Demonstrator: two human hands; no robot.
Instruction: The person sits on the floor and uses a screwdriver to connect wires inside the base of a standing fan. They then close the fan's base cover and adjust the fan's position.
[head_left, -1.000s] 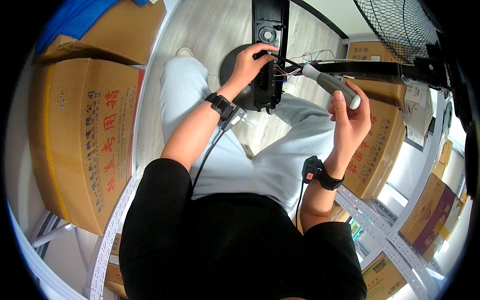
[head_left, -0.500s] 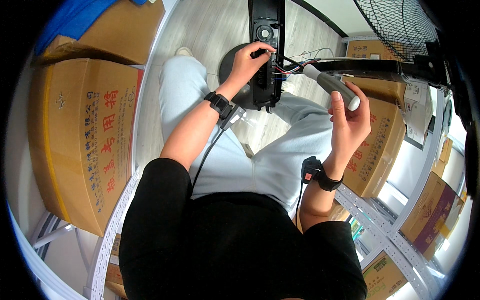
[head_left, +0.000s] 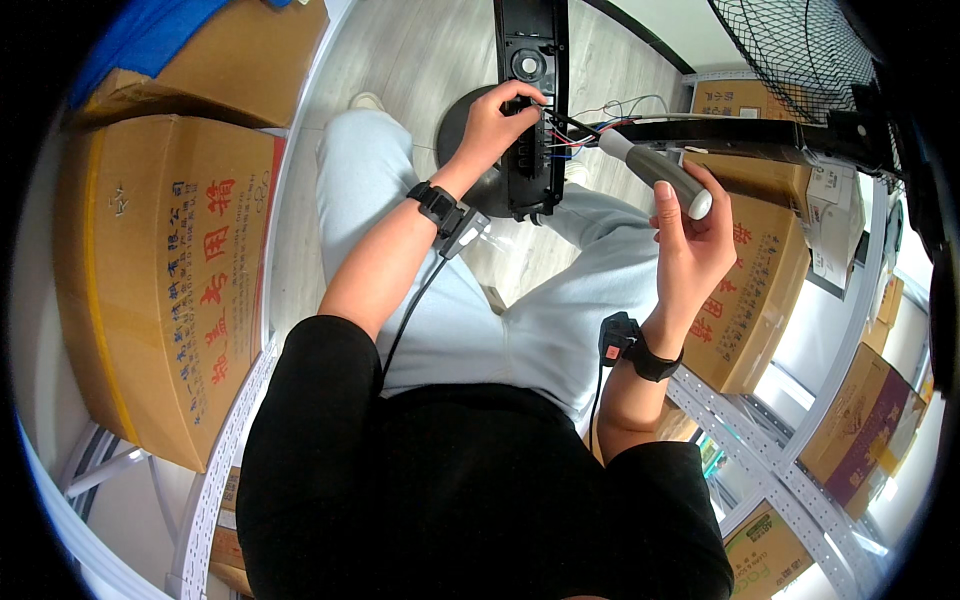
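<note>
My right hand [head_left: 697,250] grips the rounded end of a screwdriver [head_left: 648,165] with a grey and white handle, thumb and fingers closed round it. Its dark shaft slants up to the left. At the shaft's tip, the thumb and forefinger of my left hand [head_left: 492,132] are pinched together; whatever small thing they hold is hidden. Both meet over a long, open black plastic housing [head_left: 530,35], which stands out between my knees. Thin red, white and blue wires [head_left: 570,142] come out of its right side.
Behind the housing a round black base [head_left: 458,125] rests on the floor. A black pole [head_left: 720,133] runs right to a wire-mesh fan guard [head_left: 800,50]. Cardboard boxes [head_left: 150,290] fill the shelf on my left, and another box [head_left: 750,300] stands at my right.
The screwdriver and my right hand have shifted slightly left. My left hand stays pinched at the tip, nearly in the same place.
</note>
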